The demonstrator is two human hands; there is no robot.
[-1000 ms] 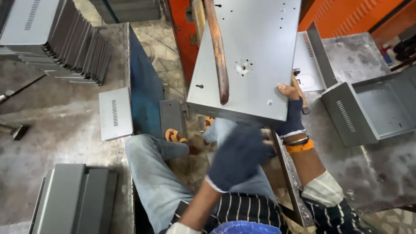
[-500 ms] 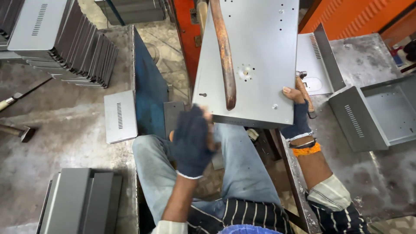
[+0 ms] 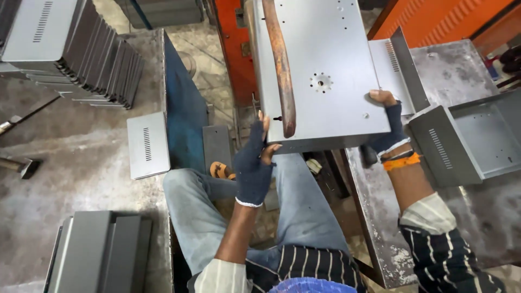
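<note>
- Two gloved hands grip one grey metal panel (image 3: 325, 70), which lies flat at 12 o'clock from the person's lap, against an orange machine (image 3: 233, 49).
- Hidden parts: the panel's far end runs out of view at the top edge; a rusty lever (image 3: 281, 65) crosses its left portion and is also cut off at the top. The underside of the panel cannot be seen.
- Left hand (image 3: 254, 163): at 7 o'clock of the panel, forearm raised upright from the lap, fingers in a dark fingerless glove curled shut around the near left corner. The thumb is hard to make out.
- Right hand (image 3: 388, 127): at 5 o'clock of the panel, wrist bent inward, thumb on top near the right corner, remaining fingers concealed beneath the sheet. An orange band (image 3: 400, 161) circles the wrist.
- At 3 o'clock, an open grey metal box (image 3: 467, 141) rests on a worn steel table (image 3: 380, 217).
- At 10 o'clock, a stack of vented covers (image 3: 70, 49) leans in a row; its full count cannot be told.
</note>
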